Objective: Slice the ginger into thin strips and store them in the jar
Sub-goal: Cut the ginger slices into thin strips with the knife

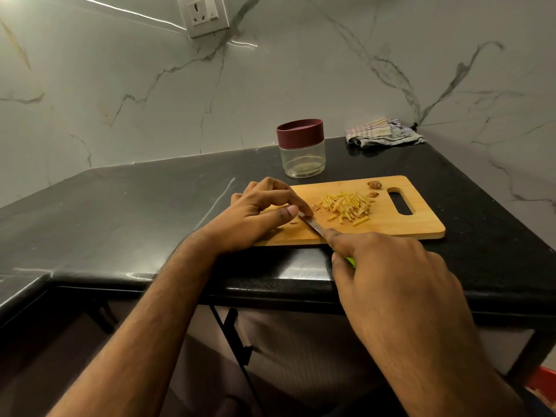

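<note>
A wooden cutting board [391, 224] lies on the black counter [120, 212], its handle slot toward the right. A heap of yellow ginger strips [349, 206] sits at the middle of the board, with two small brown ginger ends [374, 185] just beyond it, near the slot. The right hand [397, 278] grips a knife [313, 225] by its green handle, forefinger laid along the back of the blade; the blade points far-left across the board's near edge. The left hand [258, 215] rests on the left end of the board, fingers curled and fingertips meeting at the blade tip; it may be pinching a small piece there, but that spot is too small to tell. A clear jar [301, 149] with a maroon lid, lid on, stands on the counter just beyond the board, apparently holding nothing. A striped cloth [382, 132] lies crumpled in the far right corner. A wall socket [203, 14] is mounted on the marble backsplash. No brand or writing can be read anywhere.
</note>
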